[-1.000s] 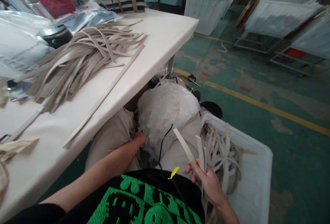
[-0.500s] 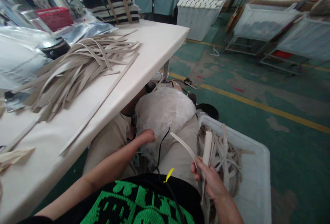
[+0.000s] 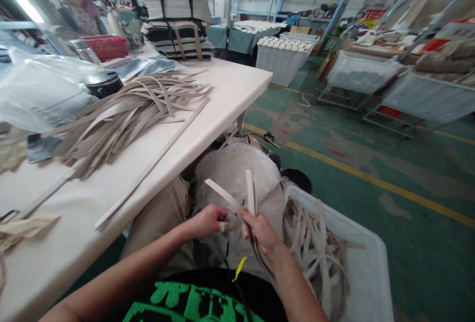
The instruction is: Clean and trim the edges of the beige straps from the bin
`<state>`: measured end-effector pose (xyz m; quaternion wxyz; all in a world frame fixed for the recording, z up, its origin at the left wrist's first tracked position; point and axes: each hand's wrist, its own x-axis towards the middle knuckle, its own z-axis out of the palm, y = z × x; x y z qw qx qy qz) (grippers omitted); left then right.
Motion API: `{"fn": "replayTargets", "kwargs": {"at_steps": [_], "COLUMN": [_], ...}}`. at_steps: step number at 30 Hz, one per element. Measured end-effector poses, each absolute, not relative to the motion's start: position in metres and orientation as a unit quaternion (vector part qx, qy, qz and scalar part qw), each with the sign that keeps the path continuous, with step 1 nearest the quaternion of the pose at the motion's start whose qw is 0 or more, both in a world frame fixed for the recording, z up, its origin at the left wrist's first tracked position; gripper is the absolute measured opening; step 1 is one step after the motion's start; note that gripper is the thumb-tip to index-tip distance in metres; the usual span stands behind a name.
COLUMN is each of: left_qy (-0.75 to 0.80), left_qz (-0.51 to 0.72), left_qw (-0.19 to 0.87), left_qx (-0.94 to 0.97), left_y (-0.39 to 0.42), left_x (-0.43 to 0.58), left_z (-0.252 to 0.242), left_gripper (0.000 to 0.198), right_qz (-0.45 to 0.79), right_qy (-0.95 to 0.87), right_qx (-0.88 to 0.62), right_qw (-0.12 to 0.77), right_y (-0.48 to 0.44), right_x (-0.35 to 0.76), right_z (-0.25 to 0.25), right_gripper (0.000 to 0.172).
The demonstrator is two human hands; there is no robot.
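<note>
My right hand (image 3: 264, 233) is closed around a few beige fabric strips (image 3: 251, 191). Two ends stick up from the fist, one leaning left, and the tails hang below it. Close beside it my left hand (image 3: 210, 222) has its fingers curled together, with a pale wrap on one finger. Whatever those fingers pinch is too small to make out. A crumpled clear plastic bag (image 3: 237, 156) lies across my lap under both hands. By my right leg, a white plastic bin (image 3: 371, 257) holds a tangle of similar strips (image 3: 324, 243).
On the cream table (image 3: 237, 89) to the left lies a heap of beige strips (image 3: 122, 119). A strapped stack of fabric (image 3: 178, 20), a red basket (image 3: 106, 47) and plastic-wrapped goods stand behind it. Wheeled carts (image 3: 361, 77) are at the right; a person (image 3: 76, 0) stands far left.
My right hand has brought the strips left from the bin over my lap. My left hand has come toward them, and the view has tilted up.
</note>
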<state>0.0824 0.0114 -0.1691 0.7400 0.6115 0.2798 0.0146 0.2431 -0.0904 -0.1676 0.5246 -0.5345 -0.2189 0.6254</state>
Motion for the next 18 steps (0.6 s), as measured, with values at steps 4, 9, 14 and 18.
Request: {"fn": "replayTargets", "kwargs": {"at_steps": [4,9,14,18], "left_qy": [0.286,0.279,0.254,0.258], "left_qz": [0.021,-0.005,0.040,0.112], "left_qw": [0.749,0.755,0.793,0.826], "left_qx": [0.597,0.594,0.552,0.489], "left_y": [0.010,0.004,0.003,0.005], "left_x": [0.080,0.088,0.094,0.095], "left_z": [-0.180,-0.193,-0.186,-0.179], "left_gripper": [0.037,0.041,0.053,0.051], "right_qz": [0.576,0.491,0.422,0.392], "right_qy": [-0.230,-0.229,-0.213,-0.188], "right_qx": [-0.556,-0.578,-0.589,-0.588], "right_qw": [0.554,0.610,0.656,0.682], "right_y": [-0.069,-0.039,-0.013,-0.004], "right_x": [0.242,0.270,0.311,0.337], "right_z": [-0.160,-0.146,-0.126,-0.119], "right_gripper": [0.042,0.037,0.036,0.040]}}
